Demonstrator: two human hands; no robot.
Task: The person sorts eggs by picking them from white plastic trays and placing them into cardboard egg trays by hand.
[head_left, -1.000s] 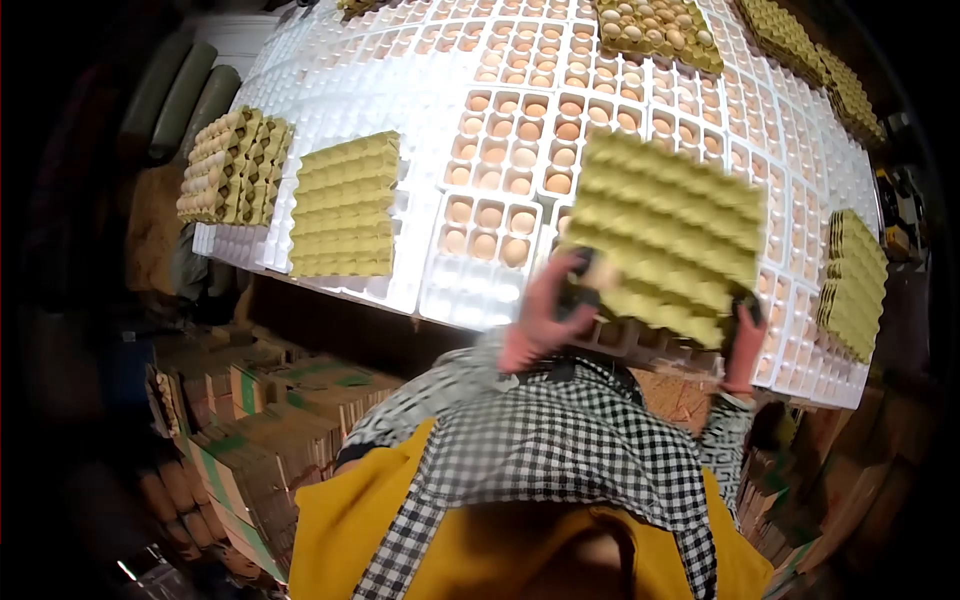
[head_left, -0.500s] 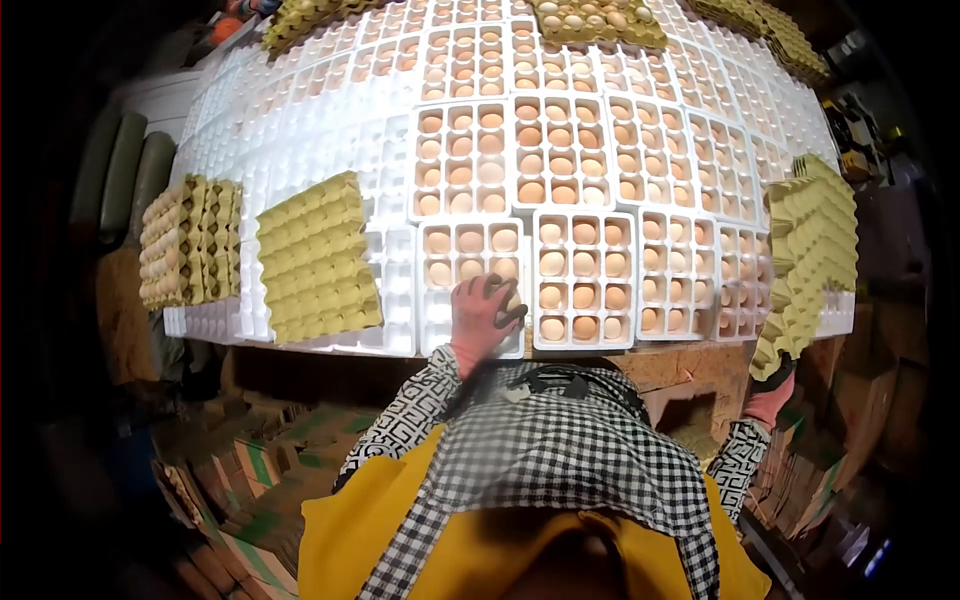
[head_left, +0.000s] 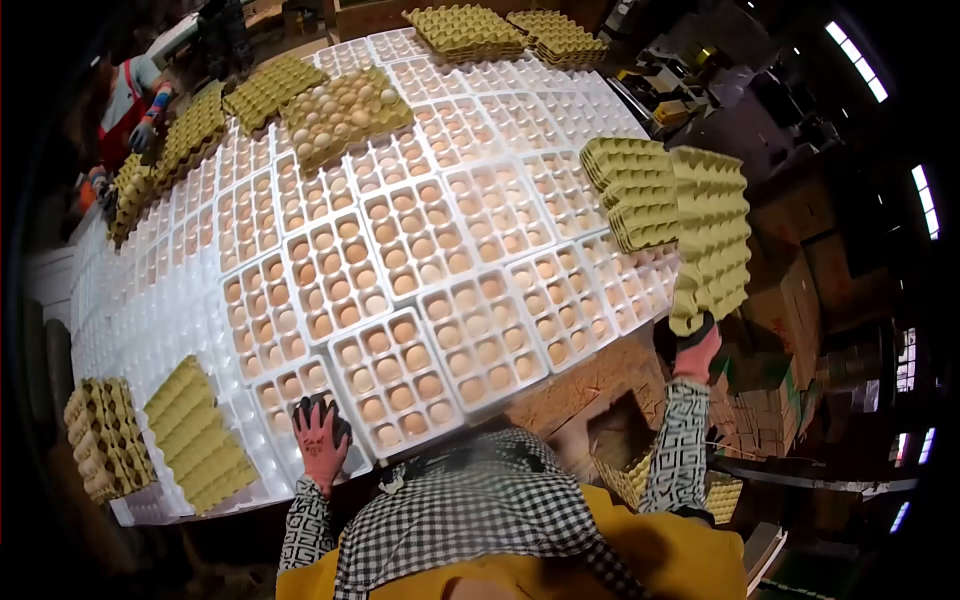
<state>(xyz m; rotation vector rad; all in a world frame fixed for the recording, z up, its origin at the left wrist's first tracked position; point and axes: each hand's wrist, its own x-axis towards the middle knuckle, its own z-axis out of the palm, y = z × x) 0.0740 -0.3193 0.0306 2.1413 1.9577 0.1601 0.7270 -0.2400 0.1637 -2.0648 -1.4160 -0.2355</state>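
My left hand (head_left: 322,440), in a pink glove with dark fingertips, lies with fingers spread over a white foam egg box (head_left: 288,392) at the table's front edge. Brown eggs fill its far cells; the glove hides some near ones. At the right, my right hand (head_left: 697,350), gloved alike, grips the lower corner of a yellow-green pulp egg tray (head_left: 712,230). That tray stands tilted beside a stack of similar trays (head_left: 628,190). Between my hands sit foam boxes full of eggs (head_left: 395,380).
An egg-filled pulp tray (head_left: 345,115) rests on the boxes farther back. Left are a leaning pulp tray (head_left: 200,435) and a stack with eggs (head_left: 108,440). Another person (head_left: 130,105) stands at the far left. Cartons (head_left: 785,310) are piled at the right.
The view has swung to the right. My left hand's fingers, earlier curled over the box, are now spread. The tray in my right hand now stands out to the right of the stack.
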